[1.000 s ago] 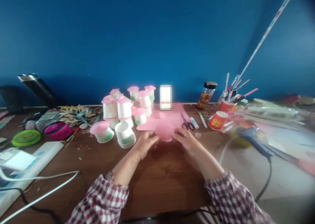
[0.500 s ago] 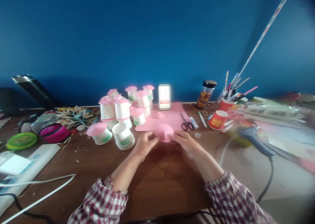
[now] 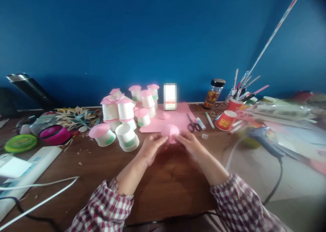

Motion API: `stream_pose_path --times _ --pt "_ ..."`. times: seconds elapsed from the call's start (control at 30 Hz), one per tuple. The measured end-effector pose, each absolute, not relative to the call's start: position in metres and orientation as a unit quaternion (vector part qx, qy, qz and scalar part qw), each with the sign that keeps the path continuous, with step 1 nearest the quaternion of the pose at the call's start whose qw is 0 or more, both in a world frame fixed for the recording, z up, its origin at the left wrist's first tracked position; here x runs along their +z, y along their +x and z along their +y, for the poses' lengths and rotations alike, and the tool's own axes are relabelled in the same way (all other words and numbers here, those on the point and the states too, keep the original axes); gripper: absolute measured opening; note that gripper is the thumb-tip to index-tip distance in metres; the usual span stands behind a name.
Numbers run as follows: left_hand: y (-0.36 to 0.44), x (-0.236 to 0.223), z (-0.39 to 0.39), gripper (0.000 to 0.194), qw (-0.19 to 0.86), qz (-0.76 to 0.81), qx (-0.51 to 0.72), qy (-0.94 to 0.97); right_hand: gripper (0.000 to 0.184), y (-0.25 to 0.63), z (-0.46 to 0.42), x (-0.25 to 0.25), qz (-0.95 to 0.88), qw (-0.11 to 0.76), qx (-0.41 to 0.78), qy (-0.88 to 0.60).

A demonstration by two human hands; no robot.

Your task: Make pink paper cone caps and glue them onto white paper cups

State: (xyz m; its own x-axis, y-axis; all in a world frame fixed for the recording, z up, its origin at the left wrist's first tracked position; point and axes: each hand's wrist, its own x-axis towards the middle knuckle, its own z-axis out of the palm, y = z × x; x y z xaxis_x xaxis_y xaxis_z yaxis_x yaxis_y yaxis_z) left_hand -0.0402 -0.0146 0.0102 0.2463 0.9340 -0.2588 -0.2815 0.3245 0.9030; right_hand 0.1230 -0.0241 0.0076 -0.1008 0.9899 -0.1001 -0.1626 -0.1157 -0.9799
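Presently, both hands are engaged on one pink disc (image 3: 170, 130), located at mid-view just before the near edge of a pink sheet (image 3: 150, 125) on the counter (image 3: 165, 188). The left hand (image 3: 152, 147) has thumb and fingers pinching the disc's left edge; the right hand (image 3: 190, 143) has thumb and fingers pinching its right side. A fold or overlap shows on the disc's face, between the thumbs. Whether its underside touches the counter cannot be determined.

On the sheet, beyond the disc, lies a pink piece (image 3: 164, 116). Scissors (image 3: 194, 127) rest at the sheet's right edge, handle loops nearer the person, with a tube (image 3: 201, 123) just beside them and a pen (image 3: 210, 120) farther right. A small cap (image 3: 205, 136) lies near the right hand.

Left of the left hand stands a topless white cup (image 3: 125, 136) with a green patch; beside it is a pink-topped cup (image 3: 103, 137). Behind both, a cup cluster (image 3: 126, 110) carries further pink tops.

Right of the pen, noted: a red cup (image 3: 225, 121) and, farther right, a blurred glue gun (image 3: 266, 143).
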Motion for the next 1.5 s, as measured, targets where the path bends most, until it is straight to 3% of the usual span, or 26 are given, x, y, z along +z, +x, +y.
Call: stream_pose_path --times 1.5 --pt "-0.035 0.005 -0.014 0.027 0.699 0.429 0.464 0.334 0.033 0.122 -0.021 0.004 -0.406 0.487 0.606 -0.480"
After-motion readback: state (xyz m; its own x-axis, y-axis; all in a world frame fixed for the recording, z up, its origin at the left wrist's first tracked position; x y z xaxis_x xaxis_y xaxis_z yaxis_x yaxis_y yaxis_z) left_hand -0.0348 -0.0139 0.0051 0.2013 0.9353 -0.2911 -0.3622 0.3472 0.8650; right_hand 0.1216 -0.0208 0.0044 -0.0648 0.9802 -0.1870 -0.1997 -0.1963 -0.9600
